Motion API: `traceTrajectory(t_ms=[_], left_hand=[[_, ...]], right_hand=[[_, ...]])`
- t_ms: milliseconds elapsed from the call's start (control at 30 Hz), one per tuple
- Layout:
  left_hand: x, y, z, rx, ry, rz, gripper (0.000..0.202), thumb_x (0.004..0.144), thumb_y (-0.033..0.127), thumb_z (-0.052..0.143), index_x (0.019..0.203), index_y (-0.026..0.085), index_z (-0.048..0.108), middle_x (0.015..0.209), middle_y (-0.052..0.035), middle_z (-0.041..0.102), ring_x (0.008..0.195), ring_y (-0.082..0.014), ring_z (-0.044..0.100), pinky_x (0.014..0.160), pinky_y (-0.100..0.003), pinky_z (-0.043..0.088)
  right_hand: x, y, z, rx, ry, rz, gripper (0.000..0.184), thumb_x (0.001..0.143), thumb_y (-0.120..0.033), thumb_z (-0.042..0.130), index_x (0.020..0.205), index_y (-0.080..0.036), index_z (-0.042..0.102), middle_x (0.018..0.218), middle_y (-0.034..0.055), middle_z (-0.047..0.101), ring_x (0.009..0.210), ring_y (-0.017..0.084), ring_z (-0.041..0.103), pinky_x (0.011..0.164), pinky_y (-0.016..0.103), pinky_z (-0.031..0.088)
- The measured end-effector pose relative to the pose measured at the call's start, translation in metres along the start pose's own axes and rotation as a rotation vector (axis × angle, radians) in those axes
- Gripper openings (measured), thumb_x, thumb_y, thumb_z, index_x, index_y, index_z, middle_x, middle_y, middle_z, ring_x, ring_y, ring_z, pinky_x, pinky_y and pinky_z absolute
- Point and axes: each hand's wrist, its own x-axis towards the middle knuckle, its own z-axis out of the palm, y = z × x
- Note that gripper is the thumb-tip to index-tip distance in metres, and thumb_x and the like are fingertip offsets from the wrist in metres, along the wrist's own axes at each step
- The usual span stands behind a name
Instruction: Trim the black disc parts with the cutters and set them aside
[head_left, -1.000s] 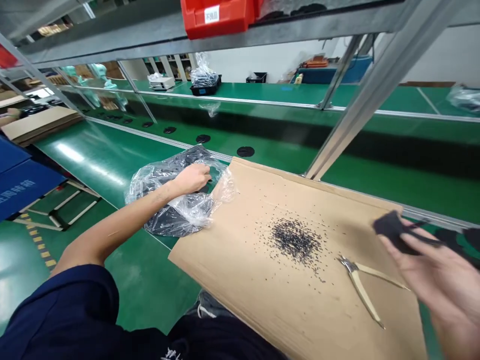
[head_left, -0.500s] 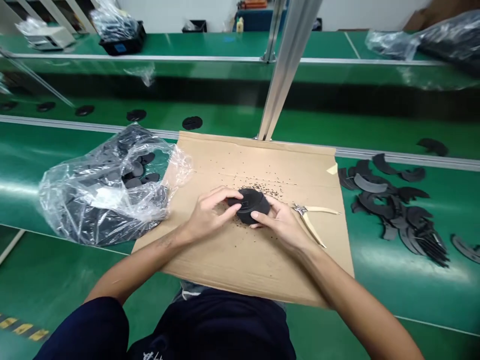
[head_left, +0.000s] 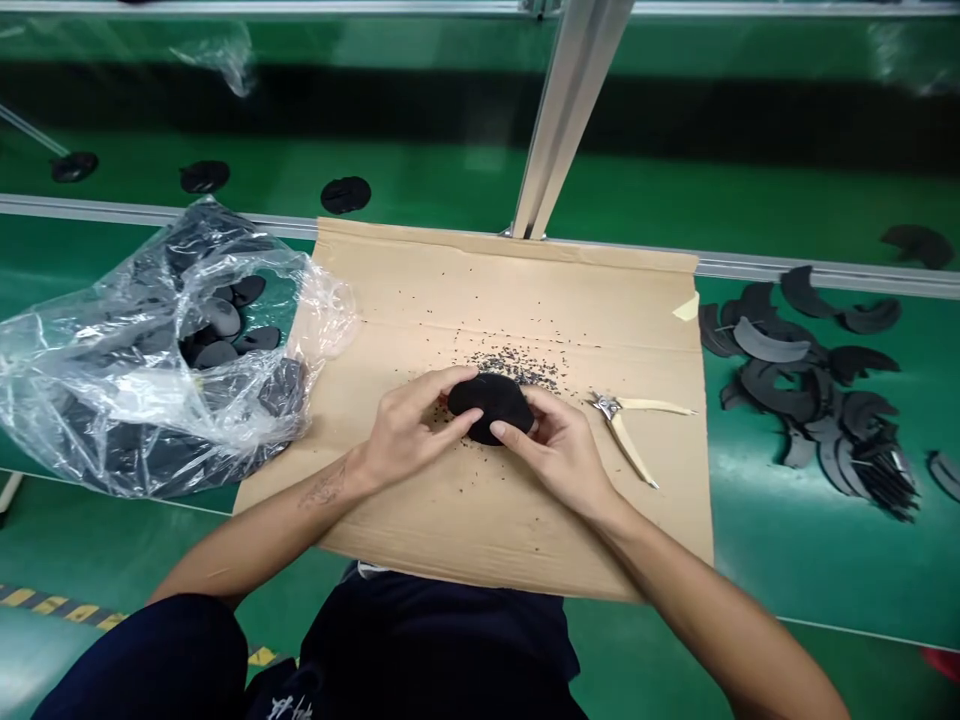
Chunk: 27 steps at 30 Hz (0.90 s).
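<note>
Held between both hands, a rounded black disc (head_left: 489, 405), possibly foam or rubber, pinched at its rim: left hand (head_left: 412, 430) curved over one side with fingers closed together, right hand (head_left: 562, 455) pressed against the opposite side between thumb and fingers. Just beyond the fingertips, black crumbs (head_left: 516, 368) spread across a cardboard sheet (head_left: 480, 530). Just right of the right hand, nippers with cream handles (head_left: 637, 435), lying flat on the same sheet. Left of the left hand, a clear plastic bag (head_left: 112, 400) overlapping the sheet's edge, with more black discs (head_left: 221, 318) inside. Well right of the right hand, a pile of black crescent pieces (head_left: 780, 385) on the green counter (head_left: 795, 570). Risks, as judged from that layout: too hard a squeeze perhaps denting or tearing the soft-looking disc; a loose grip perhaps dropping it onto the crumbs; a careless sweep perhaps scattering crumbs toward the bag or crescents; a stray right-hand movement perhaps knocking the nippers aside or catching a finger on them.
</note>
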Motion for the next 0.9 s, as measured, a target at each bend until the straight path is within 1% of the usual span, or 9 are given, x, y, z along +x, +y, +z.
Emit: traceTrajectory(t_ms=[200, 300, 367, 433, 567, 633, 733, 833, 900], left_hand=[[-0.0012, 0.0022, -0.0003, 0.009, 0.006, 0.029, 0.035, 0.091, 0.023, 0.071, 0.124, 0.017, 0.063, 0.107, -0.0071, 0.077, 0.092, -0.0147, 0.075, 0.084, -0.025, 0.064], [-0.0023, 0.0028, 0.0003, 0.038, 0.004, 0.085, 0.033, 0.093, 0.022, 0.069, 0.125, 0.018, 0.062, 0.103, -0.0056, 0.077, 0.088, -0.0140, 0.075, 0.080, -0.026, 0.065], [-0.0031, 0.0032, 0.0006, 0.051, 0.005, 0.120, 0.033, 0.093, 0.020, 0.068, 0.126, 0.019, 0.062, 0.100, -0.0043, 0.077, 0.082, -0.0124, 0.073, 0.077, -0.025, 0.064], [-0.0033, 0.0038, 0.0004, 0.029, 0.003, 0.120, 0.035, 0.093, 0.019, 0.068, 0.127, 0.019, 0.061, 0.100, -0.0042, 0.077, 0.082, -0.0119, 0.072, 0.077, -0.025, 0.063], [-0.0011, 0.0047, -0.0018, -0.133, -0.030, -0.019, 0.042, 0.093, 0.030, 0.070, 0.132, 0.018, 0.060, 0.104, -0.0070, 0.074, 0.089, -0.0140, 0.071, 0.079, -0.026, 0.061], [0.0009, 0.0042, -0.0034, -0.223, -0.045, -0.056, 0.038, 0.091, 0.034, 0.072, 0.124, 0.018, 0.065, 0.099, -0.0066, 0.074, 0.088, -0.0139, 0.070, 0.077, -0.025, 0.060], [0.0035, 0.0028, -0.0057, -0.303, -0.048, -0.031, 0.026, 0.090, 0.032, 0.074, 0.111, 0.018, 0.072, 0.094, -0.0056, 0.074, 0.087, -0.0129, 0.069, 0.077, -0.024, 0.059], [0.0044, 0.0025, -0.0074, -0.341, -0.066, -0.020, 0.028, 0.088, 0.032, 0.076, 0.112, 0.019, 0.073, 0.095, -0.0054, 0.073, 0.087, -0.0128, 0.069, 0.077, -0.024, 0.059], [0.0040, 0.0030, -0.0082, -0.359, -0.086, -0.005, 0.031, 0.087, 0.032, 0.077, 0.115, 0.020, 0.072, 0.096, -0.0056, 0.073, 0.089, -0.0133, 0.069, 0.078, -0.025, 0.059]], right_hand=[[0.0011, -0.0005, 0.0023, -0.049, 0.019, -0.042, 0.030, 0.080, -0.047, 0.077, 0.084, -0.020, 0.063, 0.074, -0.0028, 0.053, 0.066, 0.011, 0.048, 0.057, 0.023, 0.043], [0.0008, -0.0014, 0.0035, -0.125, 0.044, -0.098, 0.031, 0.086, -0.048, 0.071, 0.080, -0.019, 0.061, 0.071, -0.0026, 0.052, 0.064, 0.011, 0.046, 0.056, 0.023, 0.040], [-0.0001, -0.0012, 0.0038, -0.156, 0.056, -0.133, 0.030, 0.089, -0.048, 0.069, 0.081, -0.019, 0.062, 0.072, -0.0018, 0.054, 0.065, 0.011, 0.047, 0.057, 0.023, 0.041], [-0.0015, -0.0005, 0.0037, -0.180, 0.066, -0.154, 0.029, 0.090, -0.046, 0.068, 0.082, -0.019, 0.063, 0.072, -0.0014, 0.056, 0.064, 0.011, 0.049, 0.056, 0.023, 0.042], [-0.0045, -0.0004, 0.0032, -0.279, 0.091, -0.233, 0.021, 0.091, -0.040, 0.068, 0.086, -0.019, 0.067, 0.073, -0.0004, 0.061, 0.062, 0.012, 0.053, 0.054, 0.024, 0.043], [-0.0059, -0.0013, 0.0032, -0.344, 0.072, -0.310, 0.014, 0.092, -0.033, 0.068, 0.090, -0.020, 0.068, 0.075, 0.0002, 0.066, 0.063, 0.012, 0.058, 0.056, 0.024, 0.046], [-0.0071, -0.0021, 0.0032, -0.417, 0.017, -0.443, 0.003, 0.092, -0.022, 0.067, 0.094, -0.020, 0.068, 0.083, 0.0015, 0.073, 0.069, 0.012, 0.066, 0.062, 0.023, 0.052], [-0.0075, -0.0007, 0.0026, -0.453, -0.010, -0.571, 0.009, 0.092, -0.014, 0.066, 0.098, -0.020, 0.067, 0.091, 0.0034, 0.075, 0.077, 0.013, 0.070, 0.068, 0.023, 0.056], [-0.0075, 0.0012, 0.0021, -0.456, -0.036, -0.626, 0.012, 0.091, -0.011, 0.065, 0.100, -0.020, 0.067, 0.093, 0.0043, 0.075, 0.081, 0.014, 0.072, 0.071, 0.023, 0.058]])
